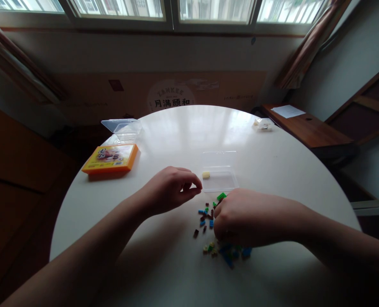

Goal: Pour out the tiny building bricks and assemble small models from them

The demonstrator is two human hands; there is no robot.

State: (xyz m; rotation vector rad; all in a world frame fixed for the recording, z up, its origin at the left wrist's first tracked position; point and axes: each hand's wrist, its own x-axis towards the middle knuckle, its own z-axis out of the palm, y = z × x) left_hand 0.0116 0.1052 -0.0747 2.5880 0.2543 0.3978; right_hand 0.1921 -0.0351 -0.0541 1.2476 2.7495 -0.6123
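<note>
My left hand is above the table, its thumb and index fingertip brought together in a pinch at the left corner of a clear plastic box. Anything between those fingertips is too small to make out. In the box's back left corner sits a pale yellow studded brick. Over a loose spread of small building bricks, my right hand has its fingers curled downward; their tips are hidden. Beside it are a green brick, a dark brown brick and a blue brick. Blue bricks also lie below that hand.
An orange box with a yellow printed label lies at the table's left. Behind it stands an open clear container. A small clear packet rests near the far right edge. The round white table faces a window wall; a wooden desk stands right.
</note>
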